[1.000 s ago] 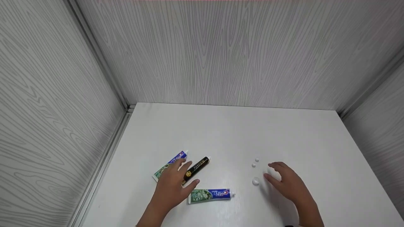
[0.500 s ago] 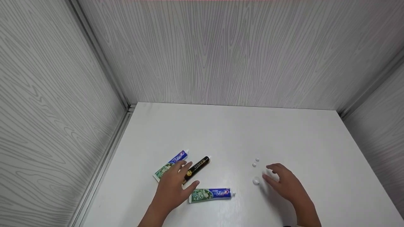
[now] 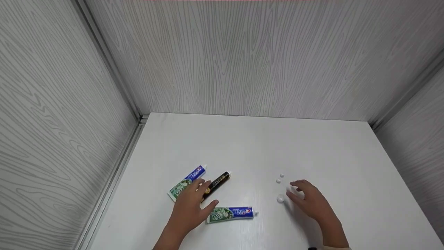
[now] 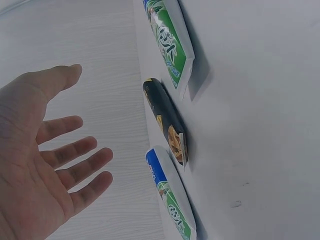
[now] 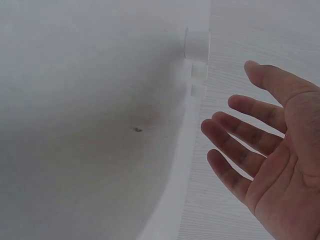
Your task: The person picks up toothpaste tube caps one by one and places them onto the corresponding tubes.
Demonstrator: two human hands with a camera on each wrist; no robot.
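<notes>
Two green-and-blue toothpaste tubes lie on the table, one slanted at the left (image 3: 185,183) and one nearer the front (image 3: 231,214). Between them is a black toothpaste tube (image 3: 218,182) with gold marks. My left hand (image 3: 189,208) hovers over the tubes, fingers spread, and hides part of the black one; its palm holds nothing in the left wrist view. To the right stand a larger white cap (image 3: 280,198) and two small white caps (image 3: 278,181). My right hand (image 3: 312,201) is just right of them, fingers loosely bent, with a gap to the caps (image 5: 197,46) in the right wrist view.
The white tabletop (image 3: 256,146) ends at a grey wood-grain back panel (image 3: 249,62). Similar panels stand at the left (image 3: 52,121) and at the right (image 3: 416,156). A metal rail (image 3: 114,180) runs along the table's left side.
My right hand has shifted slightly left, closer to the caps. The left hand stays almost where it was, and the tubes and caps have not moved.
</notes>
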